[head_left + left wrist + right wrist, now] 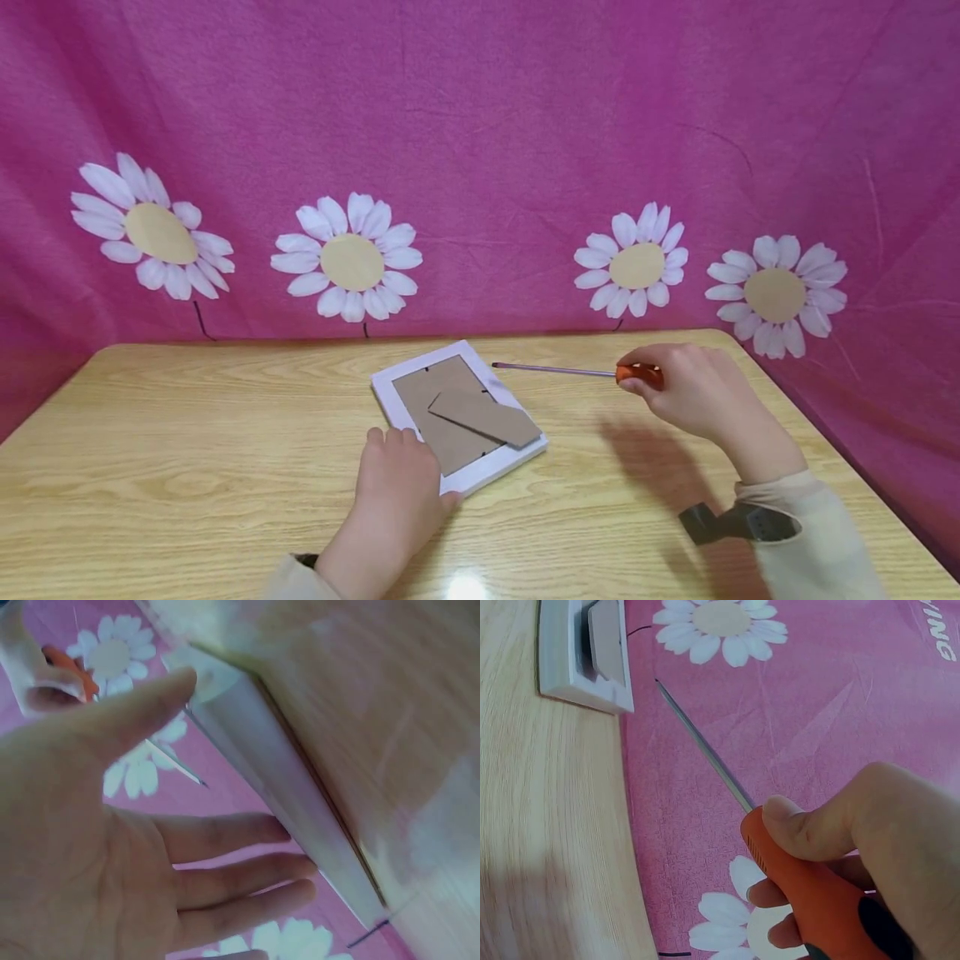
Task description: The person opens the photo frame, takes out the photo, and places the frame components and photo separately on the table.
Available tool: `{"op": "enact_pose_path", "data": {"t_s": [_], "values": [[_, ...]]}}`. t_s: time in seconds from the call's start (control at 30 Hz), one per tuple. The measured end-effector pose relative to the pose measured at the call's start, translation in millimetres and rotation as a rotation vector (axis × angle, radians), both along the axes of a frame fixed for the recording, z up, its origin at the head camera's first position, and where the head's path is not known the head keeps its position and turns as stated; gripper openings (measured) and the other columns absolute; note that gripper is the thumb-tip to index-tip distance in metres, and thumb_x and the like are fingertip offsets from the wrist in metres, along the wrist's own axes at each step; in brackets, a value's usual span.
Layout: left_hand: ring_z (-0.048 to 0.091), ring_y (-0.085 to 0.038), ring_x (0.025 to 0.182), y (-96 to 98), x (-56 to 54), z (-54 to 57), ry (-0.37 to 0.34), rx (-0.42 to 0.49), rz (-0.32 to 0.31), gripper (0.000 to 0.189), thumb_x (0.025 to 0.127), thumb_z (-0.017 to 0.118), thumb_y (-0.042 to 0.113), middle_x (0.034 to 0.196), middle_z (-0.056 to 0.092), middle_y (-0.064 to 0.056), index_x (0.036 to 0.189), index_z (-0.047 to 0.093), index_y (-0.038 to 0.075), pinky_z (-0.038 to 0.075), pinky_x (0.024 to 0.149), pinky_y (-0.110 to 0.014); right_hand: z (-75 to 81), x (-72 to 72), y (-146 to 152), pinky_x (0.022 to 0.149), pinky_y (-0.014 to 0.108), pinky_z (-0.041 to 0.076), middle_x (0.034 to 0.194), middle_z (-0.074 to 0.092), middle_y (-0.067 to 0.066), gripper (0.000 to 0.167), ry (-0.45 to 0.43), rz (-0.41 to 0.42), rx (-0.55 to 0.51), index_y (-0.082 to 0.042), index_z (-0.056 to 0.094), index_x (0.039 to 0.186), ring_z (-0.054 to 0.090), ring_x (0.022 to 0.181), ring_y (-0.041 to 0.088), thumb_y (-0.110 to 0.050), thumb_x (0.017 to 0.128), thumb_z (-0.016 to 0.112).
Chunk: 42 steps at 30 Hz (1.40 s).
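Observation:
A white picture frame (459, 487) lies back side up on the wooden table, its brown backing board (427, 387) and slanted stand leg (487, 419) showing, with small dark tabs round the board. My left hand (401, 479) rests at the frame's near left corner; in the left wrist view its fingers (240, 877) stretch out to one edge while the thumb (161, 701) lies at another. With my right hand (686, 387) I grip the orange handle of a screwdriver (795, 877). The screwdriver's long metal shaft points left, its tip over the frame's right side in the head view.
The wooden table (187, 433) reaches back to a pink cloth (480, 167) printed with several white daisies. A dark band (738, 523) is on my right wrist at the sleeve.

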<state>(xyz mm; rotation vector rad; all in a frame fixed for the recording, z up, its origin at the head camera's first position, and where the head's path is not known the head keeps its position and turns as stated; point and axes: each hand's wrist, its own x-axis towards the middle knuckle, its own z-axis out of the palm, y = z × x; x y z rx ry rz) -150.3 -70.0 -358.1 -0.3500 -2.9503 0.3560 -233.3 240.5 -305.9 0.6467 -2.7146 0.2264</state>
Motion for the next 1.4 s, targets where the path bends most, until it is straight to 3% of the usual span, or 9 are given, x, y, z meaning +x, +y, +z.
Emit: {"op": "enact_pose_path", "data": {"t_s": [0.17, 0.27, 0.43, 0.63, 0.87, 0.97, 1.27, 1.4], "values": [[0.058, -0.022, 0.08, 10.8, 4.5, -2.9, 0.038, -0.11, 0.018, 0.071, 0.077, 0.064, 0.073, 0.075, 0.059, -0.009, 0.083, 0.069, 0.002, 0.042, 0.08, -0.04, 1.6, 1.0, 2.2, 0.054, 0.031, 0.037, 0.071, 0.062, -0.009, 0.02, 0.003, -0.009, 0.005, -0.016, 0.076, 0.102, 0.048, 0.059, 0.011, -0.024, 0.084, 0.078], [0.057, -0.022, 0.079, 10.8, 4.1, -1.5, 0.037, -0.104, 0.021, 0.071, 0.077, 0.063, 0.074, 0.074, 0.058, -0.009, 0.082, 0.069, 0.003, 0.042, 0.08, -0.04, 2.4, 1.1, 3.3, 0.054, 0.031, 0.037, 0.072, 0.063, -0.009, 0.021, 0.009, -0.014, 0.012, -0.016, 0.076, 0.102, 0.048, 0.059, 0.011, -0.025, 0.083, 0.079], [0.06, -0.025, 0.084, 0.5, -2.6, 4.7, 0.033, 0.011, 0.006, 0.062, 0.084, 0.064, 0.064, 0.079, 0.06, -0.009, 0.087, 0.069, 0.003, 0.044, 0.084, -0.043, 2.7, 0.5, 5.2, 0.054, 0.031, 0.037, 0.075, 0.066, -0.007, 0.022, 0.009, -0.027, 0.021, -0.016, 0.076, 0.103, 0.049, 0.06, 0.012, -0.025, 0.083, 0.079], [0.061, -0.029, 0.097, -25.7, -16.7, 6.5, 0.058, 0.154, -0.042, 0.043, 0.09, 0.069, 0.044, 0.095, 0.063, -0.011, 0.102, 0.069, 0.003, 0.047, 0.083, -0.047, 1.5, 0.2, 6.9, 0.054, 0.031, 0.038, 0.077, 0.067, -0.006, 0.022, 0.012, -0.019, 0.014, -0.015, 0.076, 0.103, 0.05, 0.06, 0.011, -0.024, 0.083, 0.079], [0.047, -0.037, 0.132, -52.1, -31.1, 3.9, -0.112, 0.358, -0.08, 0.056, 0.092, 0.069, 0.039, 0.139, 0.055, -0.014, 0.134, 0.058, 0.004, 0.038, 0.104, -0.056, 1.2, -0.1, 6.9, 0.053, 0.031, 0.037, 0.073, 0.065, -0.007, 0.02, 0.024, -0.02, 0.015, -0.016, 0.077, 0.101, 0.049, 0.059, 0.012, -0.024, 0.083, 0.078], [0.044, -0.038, 0.134, -57.4, -33.7, 2.4, -0.149, 0.372, -0.08, 0.061, 0.091, 0.07, 0.039, 0.145, 0.05, -0.014, 0.14, 0.054, 0.006, 0.036, 0.106, -0.058, 1.2, -0.4, 6.3, 0.053, 0.03, 0.036, 0.071, 0.063, -0.007, 0.02, 0.024, -0.025, 0.018, -0.016, 0.077, 0.101, 0.048, 0.059, 0.012, -0.024, 0.083, 0.079], [0.047, -0.039, 0.13, -62.9, -32.9, -0.2, -0.173, 0.349, -0.115, 0.06, 0.084, 0.076, 0.037, 0.143, 0.052, -0.016, 0.137, 0.06, 0.012, 0.039, 0.101, -0.06, 0.4, -0.9, 4.3, 0.052, 0.03, 0.035, 0.071, 0.063, -0.007, 0.022, 0.023, -0.024, 0.022, -0.014, 0.077, 0.102, 0.046, 0.057, 0.012, -0.025, 0.083, 0.079], [0.048, -0.038, 0.13, -61.6, -32.8, -1.0, -0.141, 0.335, -0.126, 0.056, 0.083, 0.079, 0.033, 0.141, 0.054, -0.015, 0.132, 0.064, 0.012, 0.039, 0.102, -0.059, 0.6, -0.8, 4.3, 0.052, 0.03, 0.035, 0.07, 0.063, -0.007, 0.022, 0.026, -0.024, 0.02, -0.014, 0.077, 0.101, 0.047, 0.057, 0.012, -0.024, 0.082, 0.08]]}}
